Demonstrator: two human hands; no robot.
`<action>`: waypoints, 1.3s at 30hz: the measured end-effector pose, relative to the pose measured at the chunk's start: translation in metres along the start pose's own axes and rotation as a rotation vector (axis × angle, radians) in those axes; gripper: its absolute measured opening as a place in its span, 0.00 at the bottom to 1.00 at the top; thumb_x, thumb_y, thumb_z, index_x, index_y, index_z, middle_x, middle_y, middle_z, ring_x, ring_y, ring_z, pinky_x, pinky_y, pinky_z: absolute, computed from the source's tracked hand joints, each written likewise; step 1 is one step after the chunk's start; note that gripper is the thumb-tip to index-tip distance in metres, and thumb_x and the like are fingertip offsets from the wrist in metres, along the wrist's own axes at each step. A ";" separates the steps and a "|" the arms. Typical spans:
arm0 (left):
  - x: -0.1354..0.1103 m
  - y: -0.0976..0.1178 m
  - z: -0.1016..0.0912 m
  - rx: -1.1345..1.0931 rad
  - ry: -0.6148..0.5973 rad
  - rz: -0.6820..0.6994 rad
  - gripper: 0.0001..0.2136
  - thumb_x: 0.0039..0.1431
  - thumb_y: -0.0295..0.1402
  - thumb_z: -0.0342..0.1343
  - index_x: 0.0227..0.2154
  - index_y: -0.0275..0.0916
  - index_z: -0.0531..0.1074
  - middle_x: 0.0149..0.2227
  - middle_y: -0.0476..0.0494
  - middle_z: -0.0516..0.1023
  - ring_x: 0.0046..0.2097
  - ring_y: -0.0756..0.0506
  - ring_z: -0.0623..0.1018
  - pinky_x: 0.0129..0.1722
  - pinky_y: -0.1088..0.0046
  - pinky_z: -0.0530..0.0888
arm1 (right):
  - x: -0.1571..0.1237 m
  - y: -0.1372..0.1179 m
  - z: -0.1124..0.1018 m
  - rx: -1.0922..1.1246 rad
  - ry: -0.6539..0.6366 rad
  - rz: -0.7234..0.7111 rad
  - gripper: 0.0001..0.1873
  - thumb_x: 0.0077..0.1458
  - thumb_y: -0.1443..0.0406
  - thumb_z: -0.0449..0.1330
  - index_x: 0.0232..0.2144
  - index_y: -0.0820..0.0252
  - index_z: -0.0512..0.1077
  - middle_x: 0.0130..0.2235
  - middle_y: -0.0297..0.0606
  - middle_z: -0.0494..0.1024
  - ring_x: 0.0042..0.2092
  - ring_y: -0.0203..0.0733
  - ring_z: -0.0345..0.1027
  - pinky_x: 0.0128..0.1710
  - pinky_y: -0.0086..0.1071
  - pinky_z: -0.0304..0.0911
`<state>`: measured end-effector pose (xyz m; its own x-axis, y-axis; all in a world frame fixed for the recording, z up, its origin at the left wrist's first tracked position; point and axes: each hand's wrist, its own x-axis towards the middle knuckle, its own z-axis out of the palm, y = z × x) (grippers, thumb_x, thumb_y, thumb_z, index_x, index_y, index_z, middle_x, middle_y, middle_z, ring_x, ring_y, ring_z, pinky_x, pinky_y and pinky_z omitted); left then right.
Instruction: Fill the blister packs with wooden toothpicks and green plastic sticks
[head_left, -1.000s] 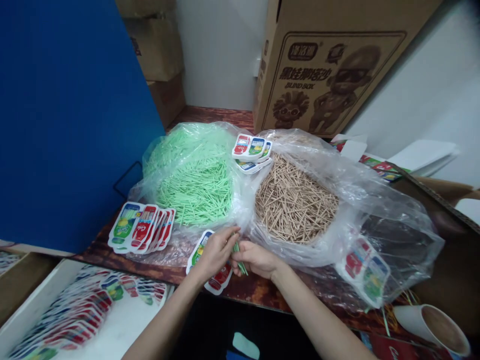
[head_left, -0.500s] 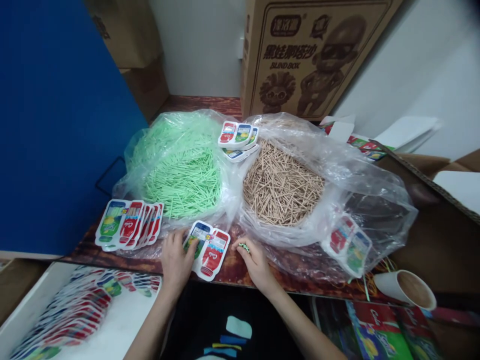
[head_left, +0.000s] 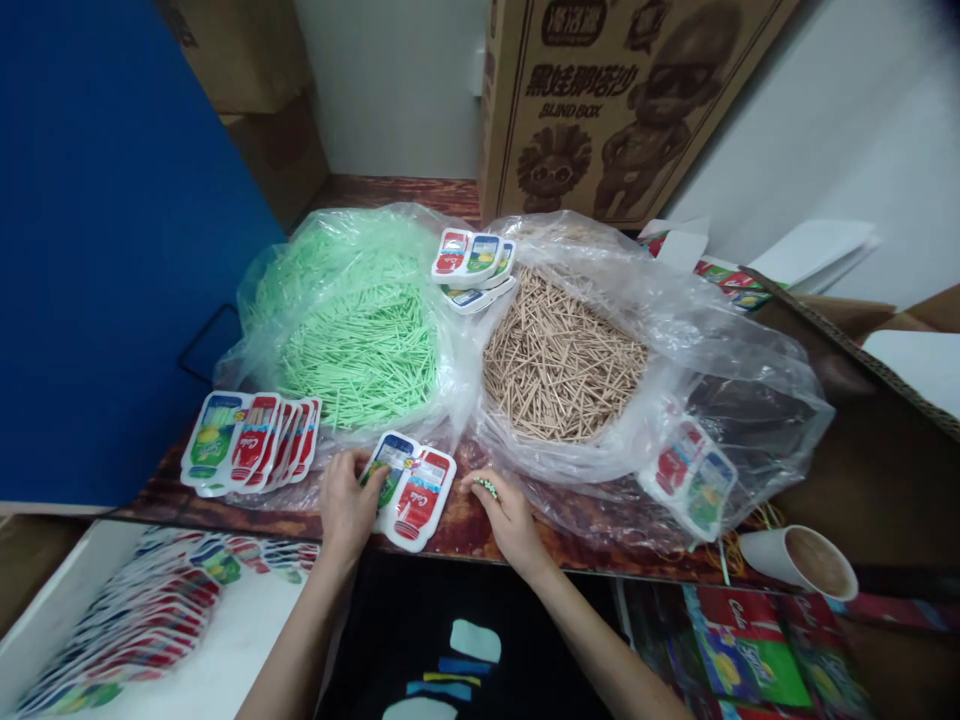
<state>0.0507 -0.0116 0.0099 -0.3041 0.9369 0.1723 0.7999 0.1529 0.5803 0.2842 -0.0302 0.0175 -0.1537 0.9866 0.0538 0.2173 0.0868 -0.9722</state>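
My left hand (head_left: pixel 348 508) grips the left edge of a jar-shaped blister pack (head_left: pixel 422 498), its thumb over the green and blue half; the red cola half is uncovered. The pack lies at the table's front edge. To its right, my right hand (head_left: pixel 511 520) is closed around a small bundle of thin green sticks (head_left: pixel 486 487), whose ends show between thumb and fingers. Beyond my left hand lies an open plastic bag of light green sticks (head_left: pixel 360 350). A second bag holds brown sticks (head_left: pixel 566 360), beyond my right hand.
Overlapping packs (head_left: pixel 251 440) lie at left, and a few more packs (head_left: pixel 471 262) rest between the bags. A white box (head_left: pixel 247 640) of packs stands below left. At right are a paper cup (head_left: pixel 799 560) and a cardboard box (head_left: pixel 847 440). A large carton (head_left: pixel 585 110) stands behind.
The whole view has shifted slightly, so things sit a little higher and further left in it. Both hands keep their grips, with hardly any movement relative to the table.
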 end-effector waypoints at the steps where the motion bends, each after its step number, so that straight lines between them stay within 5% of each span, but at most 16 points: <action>1: 0.001 0.000 0.000 -0.021 0.000 -0.017 0.07 0.52 0.38 0.57 0.29 0.41 0.67 0.30 0.48 0.71 0.34 0.42 0.73 0.37 0.66 0.69 | 0.000 0.001 0.001 0.000 0.007 -0.005 0.11 0.63 0.62 0.51 0.34 0.57 0.73 0.35 0.37 0.76 0.40 0.42 0.70 0.43 0.33 0.62; 16: 0.002 -0.012 -0.006 -0.118 0.173 0.152 0.07 0.56 0.37 0.55 0.27 0.39 0.71 0.27 0.49 0.73 0.31 0.46 0.73 0.34 0.70 0.69 | -0.001 0.004 0.000 0.024 0.006 -0.034 0.11 0.63 0.62 0.52 0.35 0.57 0.73 0.34 0.37 0.76 0.39 0.41 0.70 0.42 0.32 0.62; 27: 0.002 -0.005 -0.016 -0.216 0.167 0.276 0.08 0.60 0.35 0.54 0.29 0.39 0.75 0.30 0.47 0.76 0.33 0.47 0.76 0.36 0.71 0.72 | -0.001 0.004 0.001 0.028 0.016 -0.027 0.11 0.63 0.62 0.51 0.35 0.56 0.73 0.34 0.37 0.76 0.39 0.41 0.70 0.42 0.33 0.62; 35: 0.002 0.014 -0.028 -0.493 0.164 0.188 0.06 0.58 0.33 0.56 0.32 0.39 0.76 0.34 0.46 0.76 0.37 0.47 0.76 0.39 0.71 0.73 | 0.002 0.003 -0.001 0.020 0.007 0.040 0.10 0.62 0.62 0.52 0.36 0.57 0.72 0.32 0.36 0.75 0.36 0.41 0.70 0.39 0.33 0.64; 39: 0.002 0.007 -0.025 -0.581 0.136 0.092 0.06 0.56 0.34 0.57 0.30 0.39 0.76 0.33 0.47 0.77 0.36 0.47 0.76 0.39 0.71 0.73 | 0.031 -0.021 0.000 0.009 -0.082 0.069 0.09 0.61 0.64 0.51 0.42 0.55 0.69 0.26 0.30 0.72 0.28 0.38 0.67 0.32 0.31 0.63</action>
<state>0.0431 -0.0168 0.0342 -0.3409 0.8839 0.3202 0.4236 -0.1596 0.8917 0.2751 -0.0016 0.0401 -0.2172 0.9756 -0.0315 0.2219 0.0179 -0.9749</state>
